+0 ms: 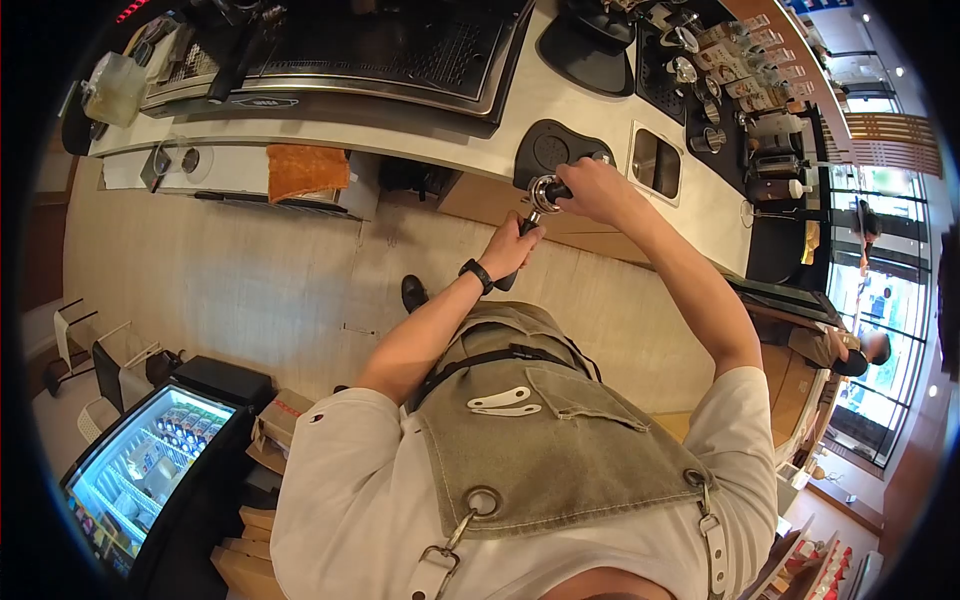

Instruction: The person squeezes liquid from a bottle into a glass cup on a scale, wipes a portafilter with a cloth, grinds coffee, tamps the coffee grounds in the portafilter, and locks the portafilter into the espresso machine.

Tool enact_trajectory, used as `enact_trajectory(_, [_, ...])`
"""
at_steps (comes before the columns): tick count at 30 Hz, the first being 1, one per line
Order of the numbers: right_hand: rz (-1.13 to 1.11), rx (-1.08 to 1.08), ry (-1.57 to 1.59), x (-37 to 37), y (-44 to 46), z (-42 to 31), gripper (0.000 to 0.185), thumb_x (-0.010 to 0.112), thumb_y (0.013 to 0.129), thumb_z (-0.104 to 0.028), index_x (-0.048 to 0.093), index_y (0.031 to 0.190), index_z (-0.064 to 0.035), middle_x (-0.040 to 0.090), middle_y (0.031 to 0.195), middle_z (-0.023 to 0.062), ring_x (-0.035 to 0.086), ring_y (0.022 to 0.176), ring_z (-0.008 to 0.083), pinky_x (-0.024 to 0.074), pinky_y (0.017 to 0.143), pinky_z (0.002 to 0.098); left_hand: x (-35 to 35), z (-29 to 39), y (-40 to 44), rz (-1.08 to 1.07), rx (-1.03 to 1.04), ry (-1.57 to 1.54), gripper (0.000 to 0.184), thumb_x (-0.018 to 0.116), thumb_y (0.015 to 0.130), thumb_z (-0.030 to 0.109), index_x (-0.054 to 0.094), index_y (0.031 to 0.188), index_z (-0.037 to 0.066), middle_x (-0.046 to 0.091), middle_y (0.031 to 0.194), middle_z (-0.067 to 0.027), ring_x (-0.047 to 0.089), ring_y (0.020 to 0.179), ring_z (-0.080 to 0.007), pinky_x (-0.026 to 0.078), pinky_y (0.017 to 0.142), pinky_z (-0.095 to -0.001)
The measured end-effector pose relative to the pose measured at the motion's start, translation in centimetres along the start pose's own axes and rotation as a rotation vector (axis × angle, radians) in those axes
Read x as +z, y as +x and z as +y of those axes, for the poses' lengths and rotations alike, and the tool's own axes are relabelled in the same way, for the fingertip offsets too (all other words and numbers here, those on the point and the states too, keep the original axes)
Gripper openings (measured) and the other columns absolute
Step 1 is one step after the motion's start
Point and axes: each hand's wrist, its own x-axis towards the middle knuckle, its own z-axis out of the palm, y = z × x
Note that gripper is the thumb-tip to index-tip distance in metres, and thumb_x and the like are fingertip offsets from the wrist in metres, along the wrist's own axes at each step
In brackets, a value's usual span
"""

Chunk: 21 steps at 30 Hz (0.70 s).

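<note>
Portafilter (541,200): round head of bright, polished metal, strong highlights along its curved rim; metal neck leading into a dark handle. The handle slants toward the wearer's body, its dark end showing below the left hand. Contents of the head cannot be made out.

Position: head at the front edge of the pale counter (590,112), by the near edge of the dark mat (549,150). Whether it touches the mat cannot be told.

Left hand (513,246): clenched around the portafilter handle, black watch (477,274) on the wrist. Right hand (597,192): closed on the dark grip of a tamper (560,190) at the portafilter head; fingers partly hide the tamper, so its base is not clearly seen.

Surroundings: metal-rimmed sink (655,162) set in the counter, right of the mat. Larger dark mat under a black device (602,25) farther back. Metal jugs (709,140) on a dark surface to the right, bottles (745,70) beyond them. Espresso machine (370,60) on the counter, left of the mat. Orange cloth (305,172) lies below the counter edge. Lit fridge (150,465) at lower left. Another person (835,348) at far right, well apart from both hands.
</note>
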Motion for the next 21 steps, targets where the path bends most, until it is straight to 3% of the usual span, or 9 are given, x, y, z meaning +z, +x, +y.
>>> enact_trajectory(18, [-0.116, 0.051, -0.084, -0.1, 0.6, -1.1, 0.036, 0.081, 0.082, -0.025, 0.07, 0.098, 0.0052, 0.072, 0.085, 0.0241, 0.074, 0.081, 0.0415, 0.0611, 0.071, 0.0474, -0.1, 0.2, 0.0, -0.009, -0.008, -0.015, 0.04, 0.067, 0.102, 0.031, 0.04, 0.106, 0.002, 0.057, 0.077, -0.0057, 0.056, 0.052, -0.0125, 0.047, 0.047, -0.0295])
enact_trajectory(21, [-0.131, 0.045, -0.092, -0.3, 0.7, -1.3, 0.035, 0.08, 0.083, -0.024, 0.07, 0.099, 0.0056, 0.072, 0.086, 0.0244, 0.074, 0.081, 0.0415, 0.0611, 0.072, 0.0476, 0.0, 0.1, 0.0, 0.012, 0.015, -0.003, 0.038, 0.067, 0.102, 0.028, 0.041, 0.103, 0.001, 0.057, 0.07, -0.0063, 0.056, 0.05, -0.0157, 0.046, 0.044, -0.0332])
